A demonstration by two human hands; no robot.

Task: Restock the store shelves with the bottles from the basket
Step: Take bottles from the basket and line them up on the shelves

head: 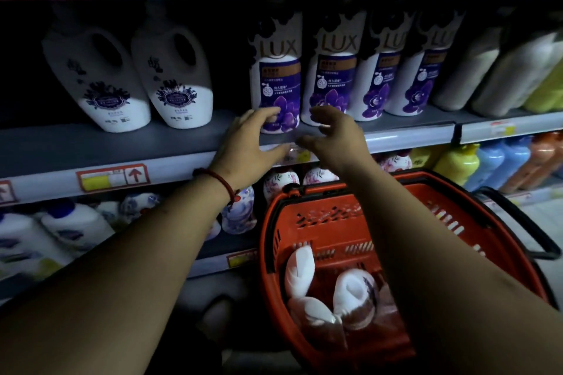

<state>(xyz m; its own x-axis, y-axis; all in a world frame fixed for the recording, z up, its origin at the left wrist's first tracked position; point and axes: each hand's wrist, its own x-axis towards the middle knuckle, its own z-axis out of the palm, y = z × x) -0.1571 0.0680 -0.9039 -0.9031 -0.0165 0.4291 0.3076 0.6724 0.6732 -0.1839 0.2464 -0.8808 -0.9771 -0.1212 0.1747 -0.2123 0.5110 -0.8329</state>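
1. the leftmost lux bottle stands upright near the front of the middle shelf, beside its row.
2. the left hand and right hand flank its base, fingers spread wide, gripping nothing.
3. a careless brush could tip it off the edge towards the basket, where more bottles lie.

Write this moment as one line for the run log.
left hand: open, at leftmost LUX bottle | right hand: open, beside it | red basket: holds white bottles

white lux bottles upright on shelf
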